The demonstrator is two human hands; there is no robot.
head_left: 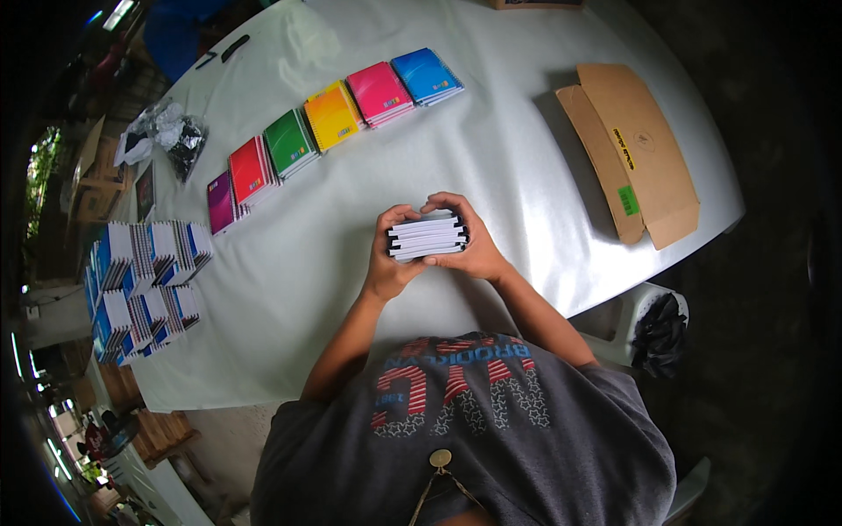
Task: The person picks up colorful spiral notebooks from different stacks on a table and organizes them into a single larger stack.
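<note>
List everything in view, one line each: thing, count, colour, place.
Small spiral-bound notebooks in a row: six piles; purple, red, green, yellow, pink, blue; far side of table.
Stacked spiral notebooks: many, blue and white, table's left edge.
Flattened cardboard box: one, brown, right side.
Crumpled plastic bags: a few, clear and black, far left.
Round white table: one, under everything.
Stack of white-edged notebooks: one, between both hands.
Left hand: grips stack's left end.
Right hand: grips right end.

One view only — a fisheye camera on the person's head, looking steeply down over the chest onto the bench [526, 131]. It sits close above the hands [430, 241], which fall mid-frame; the bench's far edge curves near the top, and the rim bends straight lines.
</note>
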